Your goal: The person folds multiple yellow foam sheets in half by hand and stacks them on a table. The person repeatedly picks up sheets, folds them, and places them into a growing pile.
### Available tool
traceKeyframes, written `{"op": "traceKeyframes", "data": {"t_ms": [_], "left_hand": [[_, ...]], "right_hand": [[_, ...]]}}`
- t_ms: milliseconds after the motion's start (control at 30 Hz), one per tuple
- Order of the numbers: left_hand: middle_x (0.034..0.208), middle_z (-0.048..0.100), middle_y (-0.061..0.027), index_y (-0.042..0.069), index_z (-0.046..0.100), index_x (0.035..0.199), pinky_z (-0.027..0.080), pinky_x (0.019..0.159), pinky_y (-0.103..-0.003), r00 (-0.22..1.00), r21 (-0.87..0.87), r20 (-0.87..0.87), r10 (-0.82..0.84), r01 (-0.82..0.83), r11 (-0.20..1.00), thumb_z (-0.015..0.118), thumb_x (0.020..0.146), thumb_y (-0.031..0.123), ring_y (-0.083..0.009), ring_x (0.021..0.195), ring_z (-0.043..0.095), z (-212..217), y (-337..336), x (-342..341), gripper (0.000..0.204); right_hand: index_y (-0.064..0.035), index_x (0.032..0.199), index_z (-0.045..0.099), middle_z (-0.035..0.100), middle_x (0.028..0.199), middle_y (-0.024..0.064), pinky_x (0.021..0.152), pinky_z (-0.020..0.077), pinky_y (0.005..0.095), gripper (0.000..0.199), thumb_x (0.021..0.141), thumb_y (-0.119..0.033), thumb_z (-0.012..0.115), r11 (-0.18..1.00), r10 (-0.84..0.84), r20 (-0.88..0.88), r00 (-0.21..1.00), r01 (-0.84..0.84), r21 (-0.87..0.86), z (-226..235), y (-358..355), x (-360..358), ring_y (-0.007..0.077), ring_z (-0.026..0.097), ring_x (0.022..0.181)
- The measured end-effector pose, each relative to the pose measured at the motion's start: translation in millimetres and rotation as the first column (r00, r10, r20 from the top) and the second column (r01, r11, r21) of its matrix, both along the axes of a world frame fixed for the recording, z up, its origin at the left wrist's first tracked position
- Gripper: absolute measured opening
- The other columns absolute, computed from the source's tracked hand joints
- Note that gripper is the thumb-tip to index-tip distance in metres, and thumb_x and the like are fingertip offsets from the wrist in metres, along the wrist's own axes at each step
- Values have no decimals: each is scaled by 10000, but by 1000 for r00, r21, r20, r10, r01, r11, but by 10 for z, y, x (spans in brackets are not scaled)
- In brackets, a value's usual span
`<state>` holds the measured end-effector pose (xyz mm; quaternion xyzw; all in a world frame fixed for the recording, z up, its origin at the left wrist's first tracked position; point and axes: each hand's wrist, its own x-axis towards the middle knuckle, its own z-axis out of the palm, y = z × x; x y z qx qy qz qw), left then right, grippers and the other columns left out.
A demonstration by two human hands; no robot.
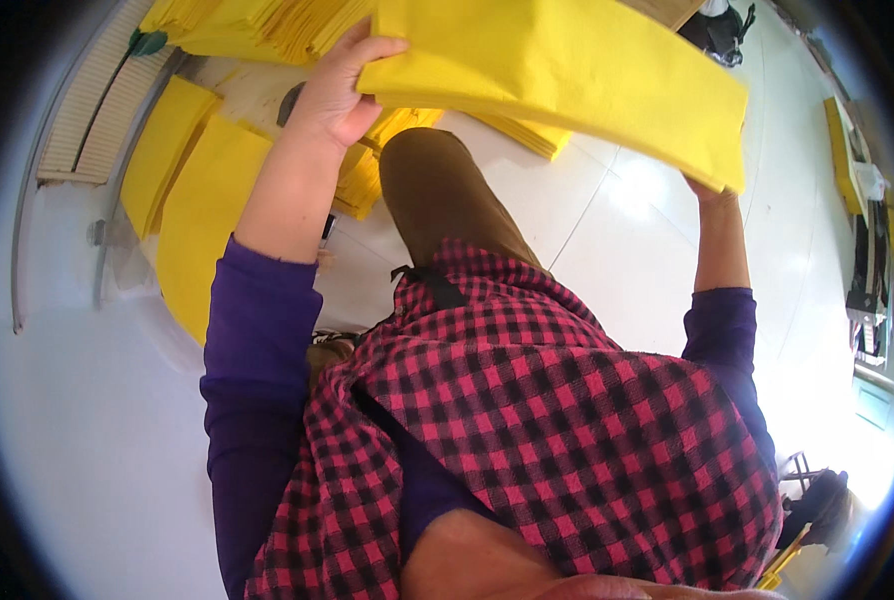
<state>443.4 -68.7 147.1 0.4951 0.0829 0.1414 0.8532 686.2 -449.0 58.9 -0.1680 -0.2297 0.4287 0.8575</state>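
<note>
A long, flat piece of yellow fabric (557, 70), felt-like and apparently folded, stretches across the top of the view between my hands. My left hand (342, 85) grips its left end, with a finger over the front and the thumb at the lower edge. At the lower right corner, my right hand (712, 188) holds the other end from behind. Most of that hand's fingers are hidden by the fabric. The piece is raised above my knee and sags slightly in the middle.
Stacks of yellow fabric (277, 30) lie at the upper left, with more yellow pieces (217, 200) beside my left arm. Another yellow stack (527, 135) rests on the tiled floor (607, 250) beyond my knee. A dark object (717, 35) sits at the upper right.
</note>
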Motion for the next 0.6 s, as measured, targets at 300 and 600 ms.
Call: {"op": "traceKeyframes", "data": {"t_ms": [300, 600], "left_hand": [[1180, 568, -93, 65, 382, 1378, 470, 908, -340, 925, 33, -302, -231, 252, 967, 644, 746, 48, -203, 1060, 567, -1217, 173, 1067, 684], [1226, 548, -120, 52, 342, 1401, 466, 917, -337, 751, -104, -573, -328, 330, 938, 626, 754, 74, -221, 1080, 563, -2471, 667, 1583, 707]], "right_hand": [[-77, 1355, 418, 503, 1322, 89, 968, 436, 391, 679, 938, -605, 325, 601, -566, -192, 802, 241, -762, -1516, -140, -40, 262, 497, 1165], [-73, 1351, 420, 499, 1317, 88, 967, 423, 410, 754, 901, -671, 325, 517, -638, -348, 687, 48, -855, -2819, 217, -71, 274, 491, 1154]]}}
